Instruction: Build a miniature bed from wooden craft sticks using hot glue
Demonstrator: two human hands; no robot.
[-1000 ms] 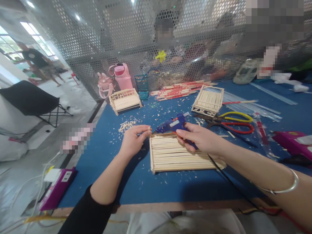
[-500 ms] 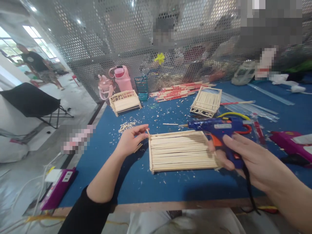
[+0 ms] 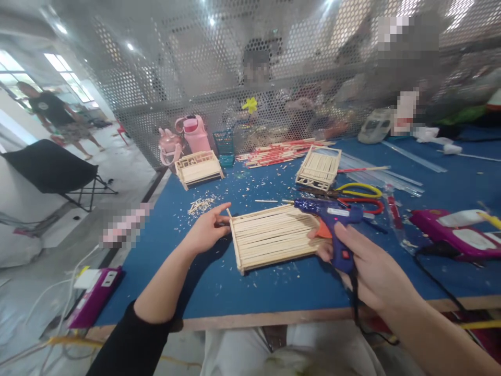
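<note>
My left hand point(image 3: 208, 227) is at the far left corner of a flat panel of pale wooden sticks point(image 3: 274, 235), fingers apart. Its index fingertip touches or nearly touches a short stick point(image 3: 229, 213) standing up at that corner. My right hand point(image 3: 368, 261) grips a blue hot glue gun point(image 3: 329, 210) with an orange trigger, its nozzle pointing left over the panel's far edge. Some right-hand fingers are hidden behind the gun and near the panel's right end. A loose stick point(image 3: 266, 201) lies just beyond the panel.
Small stick-built furniture pieces point(image 3: 201, 169) point(image 3: 319, 167), red-and-pale sticks point(image 3: 282, 153), yellow-and-red-handled pliers point(image 3: 358, 190) and clear glue sticks point(image 3: 395, 175) lie behind. A purple power strip point(image 3: 454, 232) sits right. Perforated metal point(image 3: 203, 83) backs the blue table point(image 3: 164, 282). A person point(image 3: 57, 112) stands far left.
My left fingers have spread from their pinch around the short upright stick. The glue gun now sits further left over the panel, its nozzle nearer the far edge. The whole view has shifted slightly.
</note>
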